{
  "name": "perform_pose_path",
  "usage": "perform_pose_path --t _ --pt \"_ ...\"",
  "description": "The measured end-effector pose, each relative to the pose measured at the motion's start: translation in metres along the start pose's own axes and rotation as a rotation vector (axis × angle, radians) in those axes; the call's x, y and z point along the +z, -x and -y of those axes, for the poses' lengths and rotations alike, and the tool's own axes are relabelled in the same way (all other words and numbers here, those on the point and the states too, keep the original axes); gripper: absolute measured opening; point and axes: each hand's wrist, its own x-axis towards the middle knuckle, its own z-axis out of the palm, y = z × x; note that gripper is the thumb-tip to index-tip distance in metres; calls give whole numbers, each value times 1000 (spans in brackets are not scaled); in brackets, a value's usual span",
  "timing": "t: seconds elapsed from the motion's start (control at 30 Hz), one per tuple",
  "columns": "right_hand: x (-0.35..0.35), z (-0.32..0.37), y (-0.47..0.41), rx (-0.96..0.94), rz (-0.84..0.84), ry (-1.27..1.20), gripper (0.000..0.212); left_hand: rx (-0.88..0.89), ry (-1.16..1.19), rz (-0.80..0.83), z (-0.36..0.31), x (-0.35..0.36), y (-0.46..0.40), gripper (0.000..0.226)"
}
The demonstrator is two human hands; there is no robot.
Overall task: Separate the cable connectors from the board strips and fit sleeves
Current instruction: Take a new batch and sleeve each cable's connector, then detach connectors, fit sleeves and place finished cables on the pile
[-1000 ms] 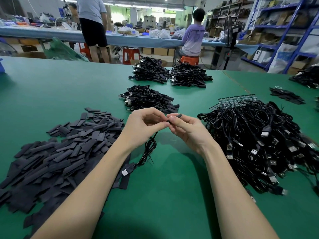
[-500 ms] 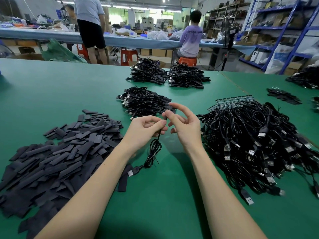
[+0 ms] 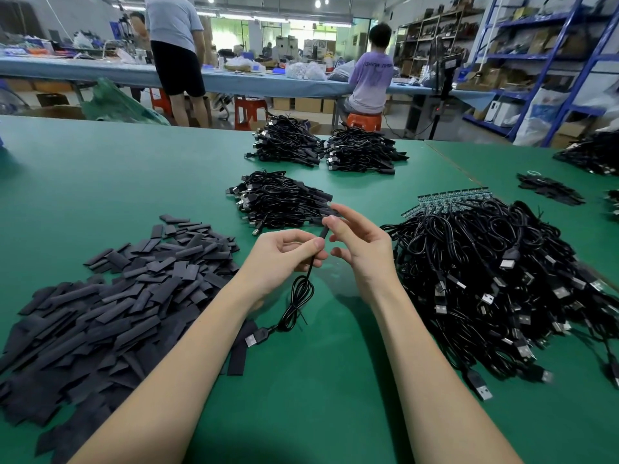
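My left hand point(image 3: 284, 252) pinches a thin black cable point(image 3: 299, 296) just below its sleeved end. The black sleeve point(image 3: 323, 232) stands upright between my hands. My right hand point(image 3: 360, 242) touches the sleeve's top with its thumb and forefinger, its other fingers spread. The cable hangs in a bundled loop down to a USB plug point(image 3: 255, 338) lying on the green table point(image 3: 134, 182). A large heap of flat black sleeves point(image 3: 110, 296) lies to the left. To the right is a heap of unsleeved cables point(image 3: 495, 279), with green board strips point(image 3: 452, 199) at its far edge.
A pile of sleeved cables point(image 3: 278, 204) lies just beyond my hands, and two more piles point(image 3: 325, 150) lie farther back. Small black heaps point(image 3: 549, 189) sit at the far right. Two people work at a long table behind, beside blue shelving point(image 3: 552, 61).
My hands rose slightly and moved apart. The right hand opened its fingers and now only touches the sleeve's top. The hanging cable loop and plug shifted a little toward me.
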Motion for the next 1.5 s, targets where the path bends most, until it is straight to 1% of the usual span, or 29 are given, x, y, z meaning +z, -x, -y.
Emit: perform_pose_path --t 0.17,0.4,0.47,0.53,0.63,0.67,0.7,0.77,0.83,0.93,0.97,1.03,1.17,1.27,1.37,1.43,1.5 --pt "-3 2 -1 2 -26 7 20 10 -2 -2 0 1 0 9" --pt "4 2 2 -18 -12 12 20 16 -39 -12 5 0 0 10" --pt "5 2 1 -17 -16 -3 20 1 -61 9 2 0 -1 10" --pt "6 5 -1 -20 -35 -58 19 -39 -166 84 -3 -1 -3 13" --pt "2 10 -6 -39 -148 -142 18 -164 -471 250 -9 -15 -4 41" --pt "0 10 -8 -44 -199 -166 18 -203 -534 291 -10 -19 -3 47" --pt "-2 9 -10 -49 -248 -189 18 -220 -568 310 -11 -23 -2 48" --pt "0 5 -12 -67 -320 -208 18 -199 -598 256 -10 -25 -2 43" --pt "5 -2 -13 -63 -349 -203 24 -140 -626 123 -9 -24 -4 41" --pt "7 -14 -13 19 -389 -75 30 57 -722 -102 -11 -23 -13 33" --pt "6 -18 -13 44 -405 -5 29 129 -764 -157 -14 -24 -17 27" --pt "6 -24 -12 70 -417 90 25 225 -842 -215 -23 -23 -31 19" --pt "9 -28 -11 107 -374 146 16 294 -1001 -244 -48 -23 -82 12" --pt "8 -27 -11 160 -342 156 8 301 -1188 -263 -66 -29 -130 14" --pt "7 -26 -11 186 -320 164 7 219 -1349 -233 -65 -39 -161 22" --pt "7 -25 -12 195 -313 170 7 138 -1431 -154 -50 -45 -167 27" --pt "7 -25 -12 202 -300 174 8 57 -1416 -100 -32 -49 -166 27"
